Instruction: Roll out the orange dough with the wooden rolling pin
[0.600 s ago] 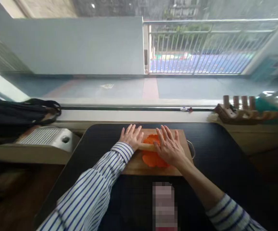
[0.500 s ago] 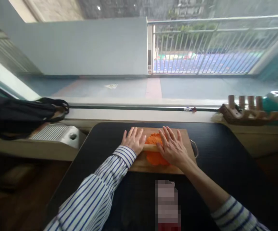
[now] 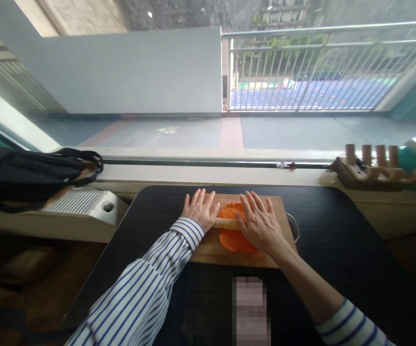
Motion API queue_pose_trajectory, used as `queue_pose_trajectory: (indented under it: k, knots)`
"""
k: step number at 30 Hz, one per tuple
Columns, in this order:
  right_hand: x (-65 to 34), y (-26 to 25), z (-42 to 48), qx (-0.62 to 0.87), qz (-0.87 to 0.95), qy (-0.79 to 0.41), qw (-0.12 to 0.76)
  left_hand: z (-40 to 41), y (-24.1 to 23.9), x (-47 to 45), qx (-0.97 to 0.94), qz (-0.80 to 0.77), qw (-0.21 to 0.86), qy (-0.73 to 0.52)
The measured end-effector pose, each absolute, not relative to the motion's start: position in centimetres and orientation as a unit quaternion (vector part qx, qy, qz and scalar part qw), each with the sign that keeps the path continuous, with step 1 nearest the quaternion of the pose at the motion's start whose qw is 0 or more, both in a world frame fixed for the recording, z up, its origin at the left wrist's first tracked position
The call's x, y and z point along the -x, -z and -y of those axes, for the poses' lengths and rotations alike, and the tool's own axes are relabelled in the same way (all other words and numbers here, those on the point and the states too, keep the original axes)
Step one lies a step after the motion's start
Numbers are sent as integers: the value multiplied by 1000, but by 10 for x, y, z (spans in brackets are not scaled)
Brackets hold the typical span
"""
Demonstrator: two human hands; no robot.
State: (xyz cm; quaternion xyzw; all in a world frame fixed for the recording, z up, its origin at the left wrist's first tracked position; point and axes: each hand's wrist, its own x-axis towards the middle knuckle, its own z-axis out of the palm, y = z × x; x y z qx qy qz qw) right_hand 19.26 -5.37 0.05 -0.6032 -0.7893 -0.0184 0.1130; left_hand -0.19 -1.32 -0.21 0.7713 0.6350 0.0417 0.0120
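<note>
A flat sheet of orange dough (image 3: 234,239) lies on a wooden board (image 3: 211,247) on the black table (image 3: 323,240). A wooden rolling pin (image 3: 226,223) rests across the dough. My left hand (image 3: 201,209) presses flat on the pin's left end with fingers stretched out. On the pin's right end lies my right hand (image 3: 260,223), palm down, fingers spread. Both hands cover most of the pin.
A black bag (image 3: 31,170) and a white ribbed appliance (image 3: 85,204) sit at the left on the ledge. A wooden rack with pegs (image 3: 370,168) stands on the sill at the right. A metal loop (image 3: 294,226) sticks out of the board's right edge. A window spans the back.
Both hands and the pin have stayed over the dough's middle, shifting only slightly. The view has drifted a little to the left and steadied.
</note>
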Motion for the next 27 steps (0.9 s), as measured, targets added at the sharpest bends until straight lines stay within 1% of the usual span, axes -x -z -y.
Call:
queue_pose_trajectory:
  k: [3, 16, 20, 27]
  knots:
    - [-192, 0, 46, 616, 779, 10, 113, -3, 3, 1, -769, -637, 30, -37]
    - [-195, -4, 27, 633, 765, -7, 113, -63, -3, -18, -779, -626, 35, -34]
    - [-193, -5, 27, 636, 764, -10, 109, -58, 1, -15, -778, -627, 36, -36]
    - [-191, -8, 50, 602, 790, 14, 116, -20, 6, 0, -778, -624, 18, -69]
